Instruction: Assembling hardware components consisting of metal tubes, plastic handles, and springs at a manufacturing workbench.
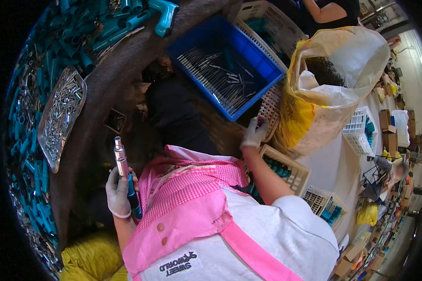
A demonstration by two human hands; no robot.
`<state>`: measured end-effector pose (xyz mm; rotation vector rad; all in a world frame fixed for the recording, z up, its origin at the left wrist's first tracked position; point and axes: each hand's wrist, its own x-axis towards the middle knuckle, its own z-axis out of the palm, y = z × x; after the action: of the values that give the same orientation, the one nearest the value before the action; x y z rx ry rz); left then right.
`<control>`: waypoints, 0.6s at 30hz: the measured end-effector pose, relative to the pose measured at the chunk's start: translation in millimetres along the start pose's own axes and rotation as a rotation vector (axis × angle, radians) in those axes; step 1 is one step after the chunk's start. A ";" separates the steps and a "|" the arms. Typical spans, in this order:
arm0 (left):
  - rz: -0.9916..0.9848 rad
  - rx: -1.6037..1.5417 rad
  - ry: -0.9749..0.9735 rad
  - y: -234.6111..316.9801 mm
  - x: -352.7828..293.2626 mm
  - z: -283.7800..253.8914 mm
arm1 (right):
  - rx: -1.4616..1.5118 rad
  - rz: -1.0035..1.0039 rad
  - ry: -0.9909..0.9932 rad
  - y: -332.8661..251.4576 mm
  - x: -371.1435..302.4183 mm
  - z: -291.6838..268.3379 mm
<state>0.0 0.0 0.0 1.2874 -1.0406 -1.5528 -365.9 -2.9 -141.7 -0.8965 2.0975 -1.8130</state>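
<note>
My left hand, in a pale glove, is wrapped round a power screwdriver held nearly upright. The screwdriver has a silver metal nose pointing up and a teal and black grip. My right hand, gloved too, is at the near right corner of the blue bin, against a pale perforated crate. Its fingers are bunched together; dark fingertips show, and what they hold, if anything, is too small to make out. Several thin metal shafts lie in the blue bin.
On the left, a bench holds heaped teal tool housings and a metal tray of small metal parts. A large yellow-white sack stands on the right, near crates of teal parts. A yellow bag sits lower left; another person's arm shows far right.
</note>
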 end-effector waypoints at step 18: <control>0.506 0.980 0.223 -9.3 -24.6 20.8 | 0.953 0.559 -1.354 -181.7 -96.9 81.1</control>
<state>-18.6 27.9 0.8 1.5763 -1.8970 -0.4645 -191.9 -21.9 -6.3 -0.7370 0.4494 -1.0521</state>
